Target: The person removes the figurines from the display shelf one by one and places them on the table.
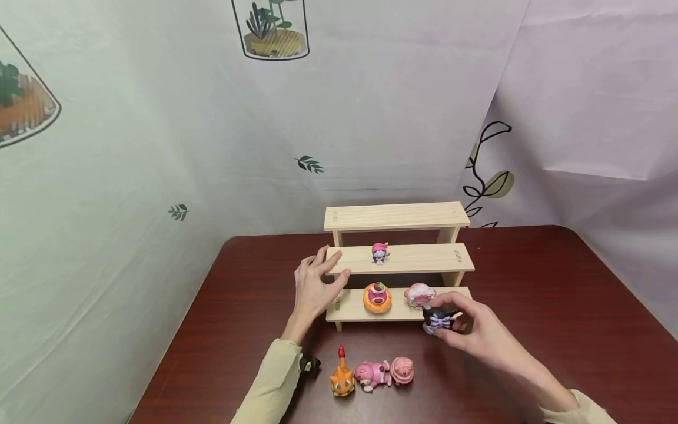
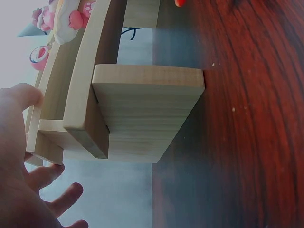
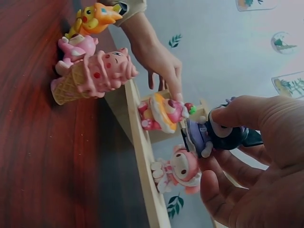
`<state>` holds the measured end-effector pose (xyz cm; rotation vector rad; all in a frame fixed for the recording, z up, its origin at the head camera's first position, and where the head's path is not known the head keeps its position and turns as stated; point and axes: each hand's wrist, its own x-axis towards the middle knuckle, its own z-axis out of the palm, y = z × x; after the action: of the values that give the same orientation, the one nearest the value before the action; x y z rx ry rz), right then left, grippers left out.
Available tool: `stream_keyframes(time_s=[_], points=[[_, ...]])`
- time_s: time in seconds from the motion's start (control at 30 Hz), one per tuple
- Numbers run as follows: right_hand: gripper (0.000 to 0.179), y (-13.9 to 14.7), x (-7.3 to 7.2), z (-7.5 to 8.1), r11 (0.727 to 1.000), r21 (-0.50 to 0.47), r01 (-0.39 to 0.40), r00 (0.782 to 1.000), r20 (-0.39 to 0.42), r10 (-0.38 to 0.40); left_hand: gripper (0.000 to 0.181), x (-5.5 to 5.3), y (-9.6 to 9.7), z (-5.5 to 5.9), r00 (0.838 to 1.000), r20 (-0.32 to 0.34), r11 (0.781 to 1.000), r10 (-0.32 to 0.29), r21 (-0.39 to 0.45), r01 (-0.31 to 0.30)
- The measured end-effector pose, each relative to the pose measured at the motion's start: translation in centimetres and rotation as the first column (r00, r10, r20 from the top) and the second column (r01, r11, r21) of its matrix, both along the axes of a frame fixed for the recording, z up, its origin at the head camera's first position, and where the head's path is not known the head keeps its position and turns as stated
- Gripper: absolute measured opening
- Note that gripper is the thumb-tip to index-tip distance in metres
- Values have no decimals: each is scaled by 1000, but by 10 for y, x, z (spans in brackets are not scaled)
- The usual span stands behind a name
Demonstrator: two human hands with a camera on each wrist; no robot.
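Figurine in black and purple [image 1: 437,319] is being pinched by the right hand [image 1: 474,333], its thumb covering part of the head. Well apart, the left hand [image 1: 312,285], loosely spread, is touching the middle tier of a wooden stand [image 1: 402,216]. Between them, an orange-ringed figurine [image 1: 377,299] is sitting on the bottom tier; just beyond the right hand, a pink-and-white figurine [image 1: 418,294] is partly showing. Below the left hand, the sleeve [image 1: 270,377] is partly hiding a dark object [image 1: 310,363], hard to make out.
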<state>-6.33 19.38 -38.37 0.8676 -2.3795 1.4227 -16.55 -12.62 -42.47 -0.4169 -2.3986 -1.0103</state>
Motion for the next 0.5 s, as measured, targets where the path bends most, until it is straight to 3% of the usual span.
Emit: stream_keyframes(time_s=[0.5], points=[[48,-1,8,-15,999,18,-28,1000,-8,28,48,1,0,0,1000,-8,1000,3,4,-3]])
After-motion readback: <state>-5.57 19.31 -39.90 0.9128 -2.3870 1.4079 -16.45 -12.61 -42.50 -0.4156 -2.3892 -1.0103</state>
